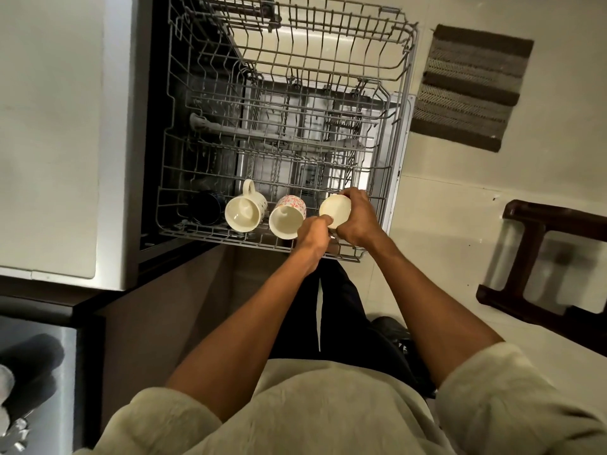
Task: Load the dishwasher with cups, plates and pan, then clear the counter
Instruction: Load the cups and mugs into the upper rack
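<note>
Both hands [335,224] grip cup [335,210] over rack [203,236]

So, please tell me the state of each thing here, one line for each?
Grey wire upper rack: pulled out, holding cups.
Dark blue cup: on its side in the rack.
Cream cup with handle: tilted, mouth towards the camera.
Red-patterned cup: tilted likewise.
Plain cream cup: held by both hands.
Left hand: gripping its rim.
Right hand: wrapped round it.

no readable text, labels or numbers (mug pattern only floral)
</note>
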Demonstrator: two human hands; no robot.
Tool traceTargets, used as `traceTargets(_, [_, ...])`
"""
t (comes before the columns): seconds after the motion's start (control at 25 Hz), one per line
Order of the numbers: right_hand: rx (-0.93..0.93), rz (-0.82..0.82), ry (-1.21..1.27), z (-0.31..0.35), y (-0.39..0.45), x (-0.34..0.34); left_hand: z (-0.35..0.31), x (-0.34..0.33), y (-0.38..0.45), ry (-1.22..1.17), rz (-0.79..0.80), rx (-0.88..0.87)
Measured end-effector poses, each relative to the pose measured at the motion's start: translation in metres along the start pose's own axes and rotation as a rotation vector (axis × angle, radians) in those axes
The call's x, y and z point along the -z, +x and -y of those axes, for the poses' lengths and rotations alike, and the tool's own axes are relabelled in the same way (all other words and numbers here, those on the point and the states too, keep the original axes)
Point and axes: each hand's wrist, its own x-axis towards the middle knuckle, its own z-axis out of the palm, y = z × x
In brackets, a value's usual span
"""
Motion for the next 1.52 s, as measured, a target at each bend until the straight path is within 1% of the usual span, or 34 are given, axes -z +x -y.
traceTargets(0.24, [0.193,0.040,-0.134,-0.009,-0.001,-0.009,0.015,0.005,0.014,0.012,-0.004,0.065])
traceTargets(0.36, [0.286,0.082,-0.208,-0.012,0.000,-0.011,0.011,0.003,0.001,0.090,-0.028,0.029])
traceTargets(0.44, [0.313,0.093,-0.251,-0.016,0.001,-0.012,0.008,0.004,-0.009,0.194,-0.030,-0.012])
traceTargets(0.56, [0.319,0.102,-0.289,-0.023,-0.004,-0.012,0.005,0.010,-0.018,0.439,-0.046,-0.059])
traceTargets(0.64, [0.311,0.136,-0.319,-0.027,-0.007,-0.012,0.002,0.011,-0.021,0.528,-0.043,-0.090])
traceTargets(0.72, [0.281,0.156,-0.312,-0.028,-0.010,-0.014,0.001,0.010,-0.025,0.551,-0.025,-0.136])
traceTargets(0.84, [0.195,0.157,-0.188,-0.029,-0.014,-0.017,0.003,0.007,-0.032,0.658,-0.006,-0.217])
traceTargets(0.92, [0.107,0.106,-0.068,-0.031,-0.020,-0.019,0.004,0.007,-0.030,0.741,-0.026,-0.252])
traceTargets(1.04, [-0.049,-0.069,0.106,-0.031,-0.031,-0.023,0.003,0.009,-0.025,0.831,-0.025,-0.276])
traceTargets(1.08, [-0.084,-0.099,0.155,-0.030,-0.036,-0.025,0.002,0.009,-0.024,0.850,-0.021,-0.285])
traceTargets(1.16, [-0.125,-0.119,0.261,-0.029,-0.042,-0.032,0.002,0.008,-0.023,0.857,-0.009,-0.293])
traceTargets(1.28, [-0.122,-0.122,0.389,-0.025,-0.043,-0.038,0.004,0.009,-0.022,0.842,0.008,-0.245])
traceTargets(1.44, [-0.136,-0.124,0.369,-0.018,-0.034,-0.033,0.008,0.016,-0.019,0.825,0.022,-0.230])
traceTargets(1.52, [-0.151,-0.127,0.346,-0.018,-0.033,-0.030,0.007,0.017,-0.020,0.824,0.005,-0.241])
